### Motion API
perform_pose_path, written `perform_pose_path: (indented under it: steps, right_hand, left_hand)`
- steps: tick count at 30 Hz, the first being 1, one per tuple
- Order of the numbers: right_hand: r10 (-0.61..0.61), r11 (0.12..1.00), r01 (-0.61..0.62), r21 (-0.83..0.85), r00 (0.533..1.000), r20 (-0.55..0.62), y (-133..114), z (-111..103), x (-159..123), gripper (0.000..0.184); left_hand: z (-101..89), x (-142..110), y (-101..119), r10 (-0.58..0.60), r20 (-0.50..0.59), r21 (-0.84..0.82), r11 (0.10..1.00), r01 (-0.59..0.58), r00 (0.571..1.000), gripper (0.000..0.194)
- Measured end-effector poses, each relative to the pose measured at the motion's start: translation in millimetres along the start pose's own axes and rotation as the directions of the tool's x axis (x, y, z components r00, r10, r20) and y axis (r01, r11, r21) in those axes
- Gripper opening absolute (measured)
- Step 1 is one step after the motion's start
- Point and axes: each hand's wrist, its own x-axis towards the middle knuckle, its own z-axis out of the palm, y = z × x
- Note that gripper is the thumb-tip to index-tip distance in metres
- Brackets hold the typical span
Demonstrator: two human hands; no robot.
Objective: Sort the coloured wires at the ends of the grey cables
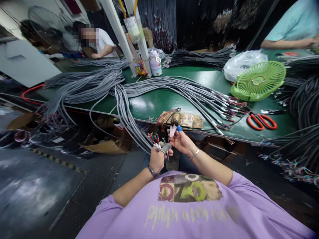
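My left hand (pixel 159 156) is closed round the ends of several grey cables (pixel 134 127), with coloured wires (pixel 155 137) fanning out above the fist. Grey coverings are on some of its fingers. Just to the right, my right hand (pixel 183 142) has its fingers bent and pinched close to the wire ends, a blue cover on one fingertip and a pale wrap on another. Whatever lies between those fingertips is too small to make out. Beyond the hands, a cardboard piece (pixel 190 120) wrapped in clear tape lies at the bench edge with a dark lump and thin wires.
Grey cables with stripped ends (pixel 224 108) spread across the green bench (pixel 147 103). Red-handled scissors (pixel 261 121), a green fan (pixel 259 79), a plastic bag (pixel 243 64) and a bottle (pixel 156 63) stand around them. Two people work across the bench. An open carton (pixel 107 146) sits below.
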Motion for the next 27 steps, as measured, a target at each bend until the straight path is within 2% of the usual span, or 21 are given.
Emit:
perform_pose_path:
  steps: [4, 8, 11, 15, 17, 19, 21, 23, 25, 27]
  right_hand:
    - [0.078, 0.992, -0.076, -0.106, 0.997, 0.013, -1.3, -6.6, -6.6, 0.041]
    - [0.152, 0.907, -0.128, -0.400, 0.988, 0.029, -2.4, -6.0, -18.0, 0.039]
    - [0.089, 0.805, -0.031, -0.592, 0.994, 0.069, -2.9, -2.0, -25.9, 0.037]
    - [0.014, 0.712, 0.067, -0.699, 0.994, 0.110, 1.7, -0.9, -28.3, 0.030]
    - [-0.089, 0.723, 0.111, -0.682, 0.994, 0.067, 5.3, -3.4, -25.6, 0.023]
    - [-0.228, 0.778, 0.150, -0.610, 0.972, -0.051, 6.4, -7.1, -21.5, 0.020]
    - [-0.279, 0.856, 0.158, -0.492, 0.943, -0.183, 3.0, -10.5, -17.6, 0.022]
    - [-0.224, 0.921, 0.136, -0.365, 0.951, -0.212, -3.9, -12.1, -14.6, 0.021]
    - [-0.099, 0.959, 0.054, -0.279, 0.984, -0.149, -10.9, -10.8, -12.0, 0.025]
    - [0.007, 0.964, -0.023, -0.264, 0.998, -0.061, -15.3, -7.6, -8.8, 0.035]
  left_hand:
    - [-8.6, -7.4, -1.5, 0.017, -0.016, 0.029, 0.999, -0.017, 1.000, 0.029]
    - [-14.8, -8.8, -7.1, 0.026, -0.018, 0.084, 0.996, -0.025, 0.999, 0.029]
    - [-18.0, -6.5, -11.2, 0.025, 0.087, 0.152, 0.988, -0.038, 0.996, 0.030]
    - [-18.9, -4.5, -8.4, -0.088, 0.270, 0.204, 0.979, 0.033, 0.959, 0.030]
    - [-18.5, -5.5, -4.7, -0.087, 0.273, 0.183, 0.982, 0.037, 0.958, 0.030]
    - [-17.8, -7.4, -1.1, -0.047, 0.248, 0.155, 0.988, 0.008, 0.968, 0.030]
    - [-16.9, -8.9, 2.4, -0.025, 0.223, 0.126, 0.992, -0.003, 0.975, 0.030]
    - [-15.1, -8.8, 6.2, -0.031, 0.193, 0.090, 0.996, 0.014, 0.981, 0.028]
    - [-12.0, -7.2, 10.2, -0.042, 0.161, 0.047, 0.998, 0.035, 0.986, 0.027]
    - [-7.8, -4.7, 14.1, -0.049, 0.141, 0.009, 0.999, 0.048, 0.989, 0.028]
